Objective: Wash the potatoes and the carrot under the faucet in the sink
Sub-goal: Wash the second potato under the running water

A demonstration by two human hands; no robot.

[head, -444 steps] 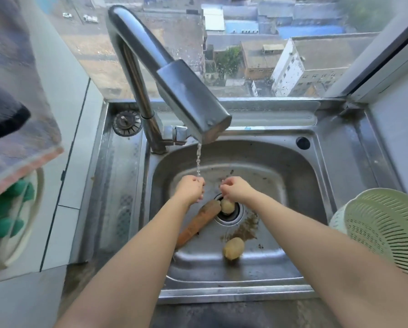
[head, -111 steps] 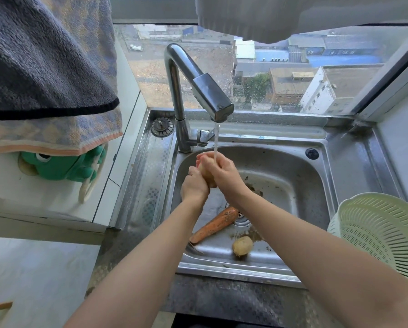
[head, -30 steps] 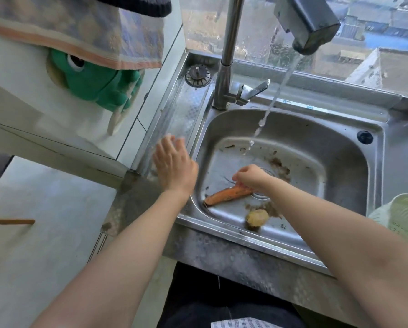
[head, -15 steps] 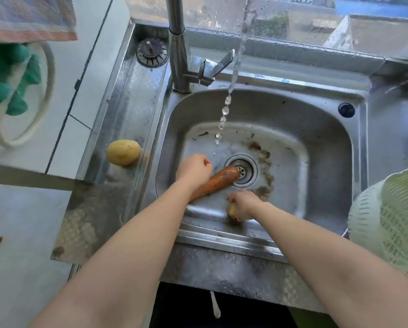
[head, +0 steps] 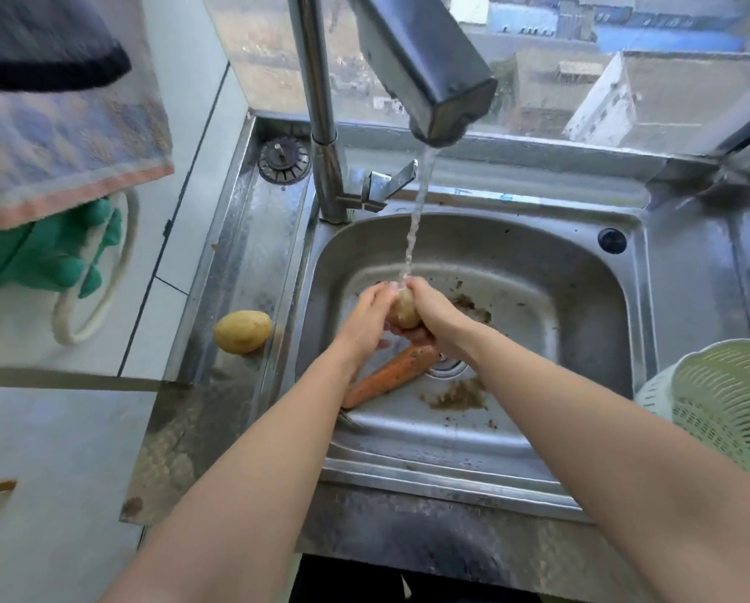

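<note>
The small potato [head: 403, 310] now sits between the fingers of both hands, right under the water stream [head: 413, 228] from the faucet [head: 425, 67]. Half a second ago it lay on the sink floor under the right hand alone, while the left hand rested on the carrot. The right hand [head: 436, 319] grasps it from the right and beneath, fingers [head: 417, 290] wrapped over its top. The left hand [head: 364, 326] has let the carrot go and closes its fingers [head: 381, 294] round the potato's other side. This means the rinse of the second potato has begun. The carrot [head: 390, 376] lies just below the fingers, one end at the drain [head: 449, 368], and judging by the soil on it, it is yet to be washed. Loosened dirt [head: 458, 396] lies below and to the right of the fingers on the floor of the sink [head: 582, 298]. Well to the left of the fingers, the larger potato [head: 243, 331] rests on the wet steel counter [head: 251, 254], which suggests it is done. A pale green colander [head: 730, 402] stands far to their right. No brand can be read anywhere. Faint blue marks [head: 482, 194] above the fingers, on the sink's back ledge, may be print or a sticker but are too small to read.
</note>
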